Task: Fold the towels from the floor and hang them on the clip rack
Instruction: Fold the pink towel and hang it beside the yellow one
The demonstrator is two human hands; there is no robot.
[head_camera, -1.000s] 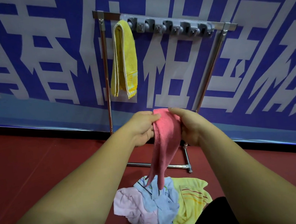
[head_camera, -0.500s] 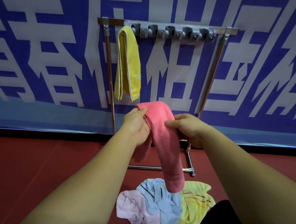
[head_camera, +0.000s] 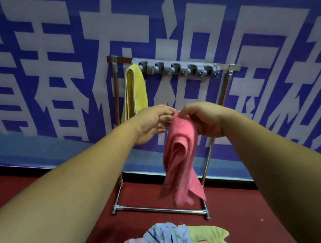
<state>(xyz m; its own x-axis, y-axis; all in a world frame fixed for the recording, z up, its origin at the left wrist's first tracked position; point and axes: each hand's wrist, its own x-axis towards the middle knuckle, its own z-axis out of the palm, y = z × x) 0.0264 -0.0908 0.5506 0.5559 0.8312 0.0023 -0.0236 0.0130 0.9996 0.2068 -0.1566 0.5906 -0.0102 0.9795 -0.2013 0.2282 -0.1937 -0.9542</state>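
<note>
Lifted, pink towel [head_camera: 181, 158] dangles over red floor [head_camera: 233, 202] before blue banner [head_camera: 262, 1].

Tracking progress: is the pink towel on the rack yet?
No, the right hand holds the pink towel; only the yellow towel hangs on the rack.

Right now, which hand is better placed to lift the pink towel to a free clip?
Probably the right hand: it grips the pink towel on top; the left hand only pinches the edge.
</note>
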